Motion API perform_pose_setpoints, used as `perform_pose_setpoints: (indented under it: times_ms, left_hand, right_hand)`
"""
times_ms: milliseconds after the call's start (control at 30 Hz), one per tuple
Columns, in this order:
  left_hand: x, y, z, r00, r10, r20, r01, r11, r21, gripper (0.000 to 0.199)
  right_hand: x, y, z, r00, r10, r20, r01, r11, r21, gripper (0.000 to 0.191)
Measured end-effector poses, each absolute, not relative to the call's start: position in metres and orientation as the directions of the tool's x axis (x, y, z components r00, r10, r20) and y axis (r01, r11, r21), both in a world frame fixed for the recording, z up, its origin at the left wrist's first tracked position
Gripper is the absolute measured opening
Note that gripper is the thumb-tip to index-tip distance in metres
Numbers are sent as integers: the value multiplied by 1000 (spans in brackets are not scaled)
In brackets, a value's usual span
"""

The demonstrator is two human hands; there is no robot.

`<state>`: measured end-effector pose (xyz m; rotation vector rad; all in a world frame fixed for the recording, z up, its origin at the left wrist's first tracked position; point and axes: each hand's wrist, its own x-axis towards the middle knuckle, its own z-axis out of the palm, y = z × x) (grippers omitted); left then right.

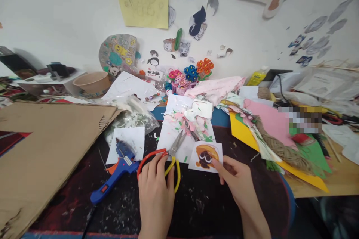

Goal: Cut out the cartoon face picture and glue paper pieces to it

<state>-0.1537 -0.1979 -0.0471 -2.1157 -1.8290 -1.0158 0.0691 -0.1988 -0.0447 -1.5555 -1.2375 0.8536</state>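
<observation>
My left hand (157, 190) is closed over the handles of a pair of scissors (173, 151), one loop red and the other yellow. The blades point away from me and look slightly apart. Between the thumb and fingers of my right hand (237, 177) is a small white paper card (193, 162), gripped by its right edge. It is printed with a dark, big-eyed cartoon figure under an orange hat. Beyond the scissors lies a white sheet (165, 138) strewn with pink and green paper scraps (193, 123).
To the left, a blue glue gun (112, 179) rests partly on a white paper square. Brown cardboard (61, 149) covers the far left. On the right are coloured papers (244, 130) and twine (269, 138). Bright handmade flowers (190, 73) stand by the wall.
</observation>
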Motion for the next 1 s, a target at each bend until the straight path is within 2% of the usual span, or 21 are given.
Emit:
perform_pose_setpoints:
  times_ms: [733, 1000]
  left_hand:
    - [-155, -199, -45, 17, 816, 578, 909, -253, 330, 14]
    - [-154, -199, -43, 2, 828, 561, 923, -217, 317, 15]
  right_hand:
    - [70, -199, -47, 243, 969, 53, 321, -29, -947, 49]
    - [69, -197, -47, 382, 917, 110, 83, 85, -993, 30]
